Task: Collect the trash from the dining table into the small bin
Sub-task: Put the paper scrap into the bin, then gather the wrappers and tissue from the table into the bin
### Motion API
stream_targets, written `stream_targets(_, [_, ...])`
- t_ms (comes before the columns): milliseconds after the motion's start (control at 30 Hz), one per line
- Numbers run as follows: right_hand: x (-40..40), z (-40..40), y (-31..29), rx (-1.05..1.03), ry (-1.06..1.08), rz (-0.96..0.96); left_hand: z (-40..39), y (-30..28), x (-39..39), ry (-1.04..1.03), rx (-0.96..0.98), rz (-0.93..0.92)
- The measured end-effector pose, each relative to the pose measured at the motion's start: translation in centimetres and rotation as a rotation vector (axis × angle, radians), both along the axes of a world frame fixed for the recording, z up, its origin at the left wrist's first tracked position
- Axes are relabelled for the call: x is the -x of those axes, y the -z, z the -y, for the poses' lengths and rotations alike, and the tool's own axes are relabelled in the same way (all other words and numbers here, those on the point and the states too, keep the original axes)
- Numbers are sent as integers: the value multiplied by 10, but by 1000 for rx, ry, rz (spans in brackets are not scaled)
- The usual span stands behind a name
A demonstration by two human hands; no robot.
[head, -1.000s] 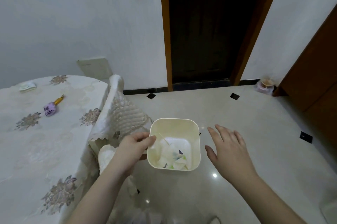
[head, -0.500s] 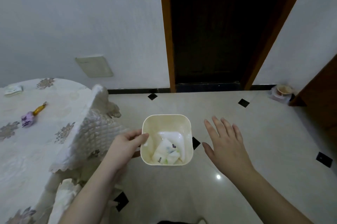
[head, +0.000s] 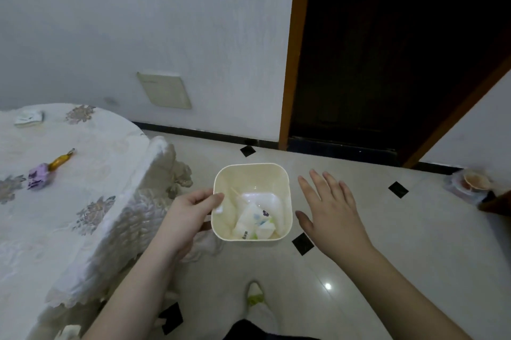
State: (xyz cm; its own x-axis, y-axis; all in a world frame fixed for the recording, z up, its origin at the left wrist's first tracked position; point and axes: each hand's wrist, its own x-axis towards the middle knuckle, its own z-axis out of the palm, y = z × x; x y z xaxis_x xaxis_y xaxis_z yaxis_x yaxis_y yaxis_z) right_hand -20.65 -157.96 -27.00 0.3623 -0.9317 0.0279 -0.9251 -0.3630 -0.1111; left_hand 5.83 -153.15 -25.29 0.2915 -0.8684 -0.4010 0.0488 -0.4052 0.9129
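A small cream square bin (head: 284,190) hangs over the floor, gripped at its left rim by my left hand (head: 188,215). Inside lie crumpled white wrappers (head: 254,222) and a thin stick. To the bin's right hovers my right hand (head: 329,209), fingers spread, holding nothing and not touching the bin. On the dining table (head: 91,173) at the left lie a purple wrapper with an orange end (head: 41,175) and a folded white paper (head: 29,118) near the far edge.
A lace tablecloth corner (head: 154,187) hangs down next to my left hand. A dark doorway (head: 387,63) stands ahead. A small container (head: 472,182) sits on the floor at the right wall. My foot (head: 255,292) shows below the bin.
The view has swung back toward the table, so more of it shows at the left. The bin stays in my left hand and my right hand stays spread beside it.
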Motion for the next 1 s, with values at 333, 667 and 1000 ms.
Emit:
stream_targets(333, [-51,138,-13,46,4,-53,123,7,-52,-58,32,3])
stream_targets(667, [-89,249,-1,4,-74,-22,208,5,-75,-106,84,82])
stream_targets(1000, [-118,412,-6,14,-270,24,325,-8,-92,-390,1,166])
